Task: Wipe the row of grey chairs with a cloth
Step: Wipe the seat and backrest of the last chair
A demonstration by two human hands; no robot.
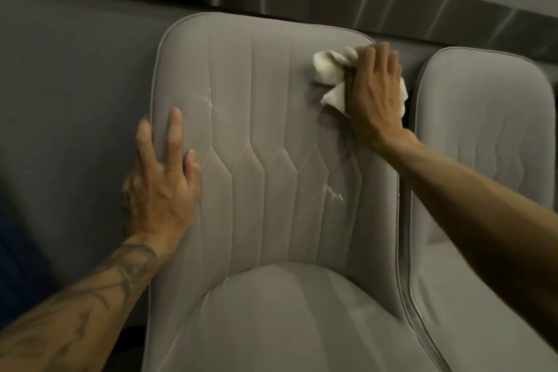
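Wiping backrest of the near grey chair (256,130); task judged partway.
Right hand (374,90) presses the white cloth (329,69), fingers flat, on the upper right corner; cloth bunches out leftward from under the palm. Left hand (163,181), fingers straight, braces the left edge. Neighbouring chair (483,136) seemingly not yet wiped.

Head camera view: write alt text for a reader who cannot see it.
A person's right hand presses a crumpled white cloth against the upper right backrest of a grey chair. The left hand rests flat on its left edge; a second grey chair stands close on the right.
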